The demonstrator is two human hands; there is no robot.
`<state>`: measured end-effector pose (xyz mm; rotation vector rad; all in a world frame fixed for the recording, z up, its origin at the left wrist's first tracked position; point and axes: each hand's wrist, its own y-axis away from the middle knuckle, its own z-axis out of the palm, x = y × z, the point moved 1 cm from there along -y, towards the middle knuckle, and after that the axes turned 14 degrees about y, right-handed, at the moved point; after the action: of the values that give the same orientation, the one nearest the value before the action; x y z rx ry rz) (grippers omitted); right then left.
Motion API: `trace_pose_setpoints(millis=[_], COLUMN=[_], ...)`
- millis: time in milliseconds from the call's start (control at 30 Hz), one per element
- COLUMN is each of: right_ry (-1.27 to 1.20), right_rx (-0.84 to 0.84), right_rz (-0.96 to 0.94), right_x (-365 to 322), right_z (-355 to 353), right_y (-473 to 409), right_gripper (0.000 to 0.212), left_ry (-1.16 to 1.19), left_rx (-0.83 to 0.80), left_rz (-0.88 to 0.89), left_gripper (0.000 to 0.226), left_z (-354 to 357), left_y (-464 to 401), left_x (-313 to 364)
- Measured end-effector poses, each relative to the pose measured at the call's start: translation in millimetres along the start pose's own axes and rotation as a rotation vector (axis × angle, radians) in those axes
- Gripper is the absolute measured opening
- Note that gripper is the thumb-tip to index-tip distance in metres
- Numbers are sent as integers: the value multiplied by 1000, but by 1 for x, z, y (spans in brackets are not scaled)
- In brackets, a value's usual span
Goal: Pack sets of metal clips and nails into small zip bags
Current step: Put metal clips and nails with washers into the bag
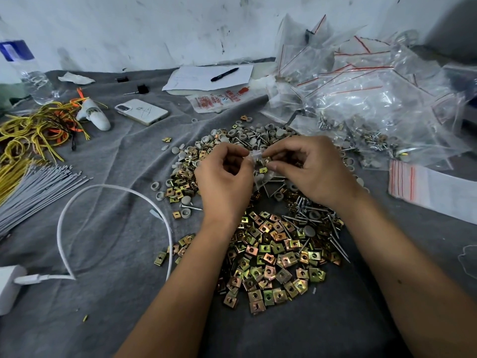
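Both hands meet over the clip pile [271, 257]. Left hand [224, 174] pinches the small bag [258, 174] at its mouth; right hand [307, 166] pinches a clip [265, 160] there.

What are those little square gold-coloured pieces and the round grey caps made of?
The square clips look like thin plated metal: folded edges and a shiny, iridescent yellow-green sheen. The grey caps look like matte moulded plastic, dull and uniformly coloured, though rubber can't be excluded.

place: probably a makeshift packing workshop | signs: scuffed white wall [154, 29], grey cloth [116, 161] (creased) heaped with metal clips [273, 257], zip bags [361, 81]
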<state>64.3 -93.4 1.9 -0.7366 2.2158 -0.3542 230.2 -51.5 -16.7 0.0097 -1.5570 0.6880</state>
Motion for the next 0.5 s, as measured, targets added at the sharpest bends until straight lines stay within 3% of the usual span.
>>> trace_pose_setpoints(millis=[500], right_ry=[81], right_rx=[-38], right_rz=[-38], right_x=[-4], right_z=[2], right_y=[0], right_gripper=[7], left_ry=[1], left_rx=[-15], left_rz=[1], left_gripper=[6], left_z=[0], left_y=[1], left_x=[1])
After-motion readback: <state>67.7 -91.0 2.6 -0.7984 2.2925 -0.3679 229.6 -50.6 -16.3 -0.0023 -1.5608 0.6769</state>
